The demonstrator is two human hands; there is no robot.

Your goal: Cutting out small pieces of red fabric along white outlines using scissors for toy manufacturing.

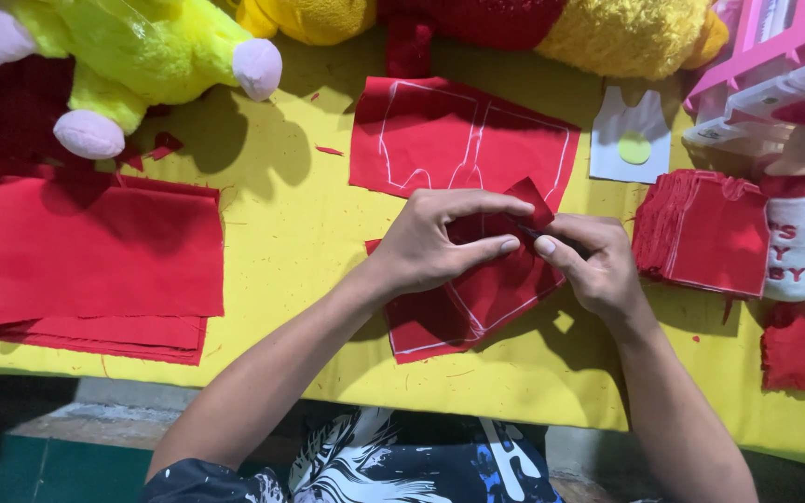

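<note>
Both hands pinched one chalk-marked red fabric piece [477, 298] on the yellow desk [291, 224]: left hand [444, 242] gripping its folded edge, right hand [589, 265] closed on it with a thin dark tool. Beyond that piece lay another marked piece [449, 140], apparently uncut; right of it, a finished-looking stack [701, 233].

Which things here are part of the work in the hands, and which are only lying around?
In use:
left hand
right hand
red cloth piece, held by both hands
dark tool in the right hand

Lying about:
marked red cloth
red stack
folded red cloth
yellow plush toy
white pattern
</note>
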